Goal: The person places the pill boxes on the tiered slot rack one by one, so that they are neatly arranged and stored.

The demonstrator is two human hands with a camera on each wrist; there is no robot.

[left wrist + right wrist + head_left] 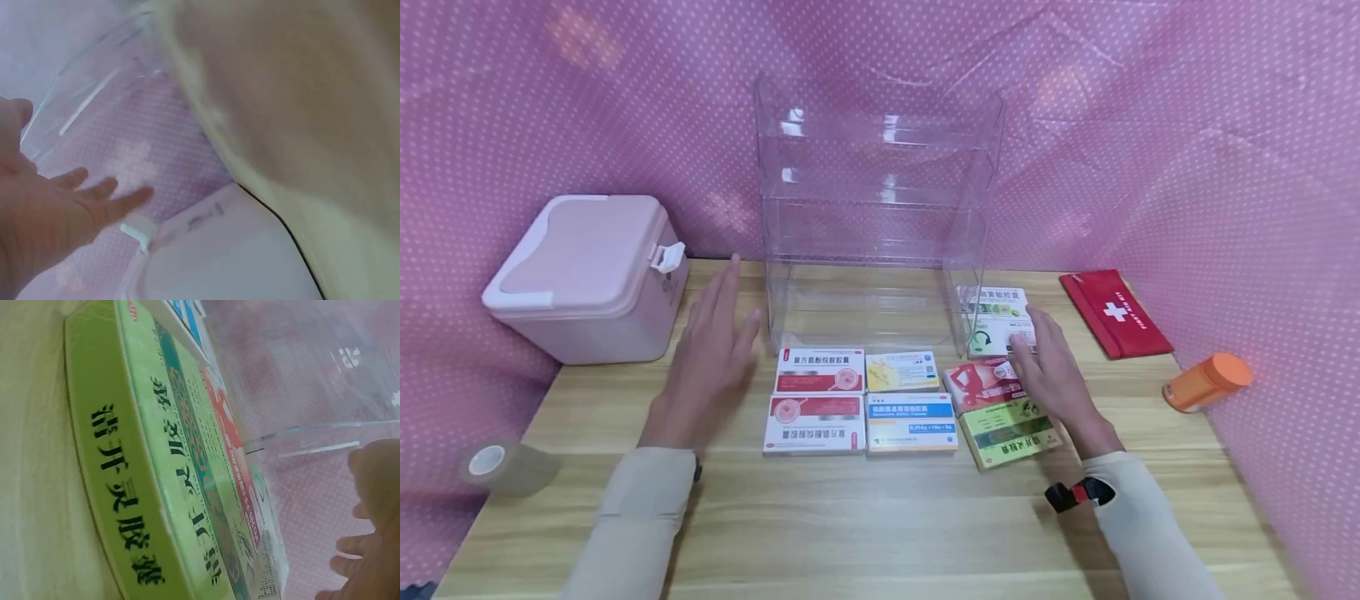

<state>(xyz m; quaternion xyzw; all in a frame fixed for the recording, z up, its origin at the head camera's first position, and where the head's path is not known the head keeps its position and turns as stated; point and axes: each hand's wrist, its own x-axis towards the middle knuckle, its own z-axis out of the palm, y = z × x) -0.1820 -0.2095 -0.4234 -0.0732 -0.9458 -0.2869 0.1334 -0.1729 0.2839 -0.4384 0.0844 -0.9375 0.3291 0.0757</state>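
My left hand (709, 354), fingers extended, is between the pink lidded box (580, 267) and the clear tiered rack (872, 225), holding nothing. Over the right-hand medicine boxes is my right hand (1058, 375), fingers spread and nothing gripped; whether it touches them I cannot tell. Near it are a green medicine box (1011, 437), a red one (981, 383) and white-and-green ones (1000, 337). In front of the rack lie two red-and-white boxes (816, 423), a yellow box (901, 371) and a blue-and-white box (912, 421). The right wrist view shows the green box (150, 456) close up.
A red first aid pouch (1116, 312) and an orange bottle (1206, 383) lie on the right side of the wooden table (850, 533). At its left edge is a tape roll (508, 468). Pink dotted cloth (1247, 167) hangs around the back and sides.
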